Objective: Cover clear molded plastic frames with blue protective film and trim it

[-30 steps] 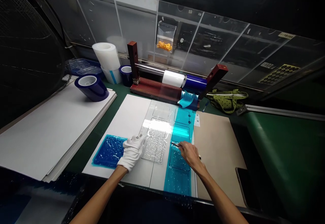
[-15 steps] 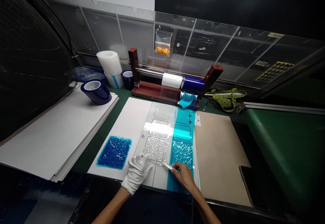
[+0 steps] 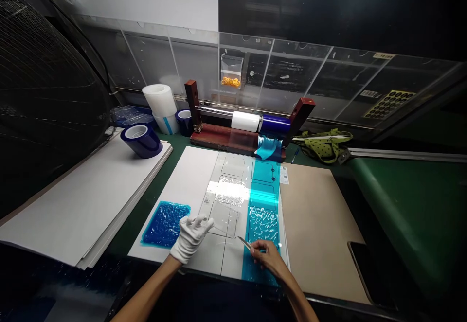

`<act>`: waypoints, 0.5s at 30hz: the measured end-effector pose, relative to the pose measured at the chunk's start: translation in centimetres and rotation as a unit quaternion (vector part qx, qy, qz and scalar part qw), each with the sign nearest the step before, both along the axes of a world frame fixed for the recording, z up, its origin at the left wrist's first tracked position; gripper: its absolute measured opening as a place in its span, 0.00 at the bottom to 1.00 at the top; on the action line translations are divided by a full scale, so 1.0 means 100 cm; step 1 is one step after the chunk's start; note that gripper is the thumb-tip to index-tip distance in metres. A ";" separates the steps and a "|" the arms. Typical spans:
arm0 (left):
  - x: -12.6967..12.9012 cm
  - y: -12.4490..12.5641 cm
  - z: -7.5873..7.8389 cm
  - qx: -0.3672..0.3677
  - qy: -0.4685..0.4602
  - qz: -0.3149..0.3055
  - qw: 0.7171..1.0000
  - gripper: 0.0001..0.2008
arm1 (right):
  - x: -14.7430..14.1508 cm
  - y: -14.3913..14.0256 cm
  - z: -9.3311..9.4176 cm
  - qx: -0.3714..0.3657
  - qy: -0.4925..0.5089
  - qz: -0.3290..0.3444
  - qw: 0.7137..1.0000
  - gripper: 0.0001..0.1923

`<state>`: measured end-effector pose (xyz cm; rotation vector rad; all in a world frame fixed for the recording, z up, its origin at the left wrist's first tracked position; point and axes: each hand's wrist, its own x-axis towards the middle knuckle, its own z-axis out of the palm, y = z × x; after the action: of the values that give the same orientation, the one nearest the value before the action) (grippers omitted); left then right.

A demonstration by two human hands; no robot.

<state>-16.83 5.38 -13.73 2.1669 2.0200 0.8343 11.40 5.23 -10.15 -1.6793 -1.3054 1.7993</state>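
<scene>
My left hand, in a white glove, pinches the near left corner of a clear film piece above the white board. The film is hard to see; its near edge runs toward the knife tip. My bare right hand grips a slim knife, its blade pointing left. Beneath that hand lies a turquoise film strip, wrinkled in one section. Next to it a wrinkled clear film covers black printed outlines. A blue stack of film pieces sits left of my gloved hand.
Behind the board stands a red wooden holder with a white roll and a blue roll. A blue tape roll rests on white sheets at left. A brown board and phone lie at right.
My left hand has risen and moved left with the film. The wrinkled section in front of it now looks smooth. The knife has come slightly away from the film's edge.
</scene>
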 end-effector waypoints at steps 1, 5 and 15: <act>-0.001 0.004 0.007 -0.006 -0.008 -0.004 1.000 0.15 | 0.005 0.000 0.002 0.002 -0.001 -0.012 1.000 0.23; 0.001 0.030 0.050 -0.036 -0.046 -0.030 0.998 0.09 | 0.034 -0.004 0.013 0.015 -0.007 -0.069 0.997 0.26; 0.090 0.168 0.122 -0.164 -0.208 -0.145 0.953 0.14 | 0.089 -0.044 0.026 0.007 0.009 -0.287 0.958 0.30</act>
<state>-7.88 22.17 -1.53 1.8503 1.4748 0.7676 20.27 0.82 -7.56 -1.7886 -0.7080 1.4442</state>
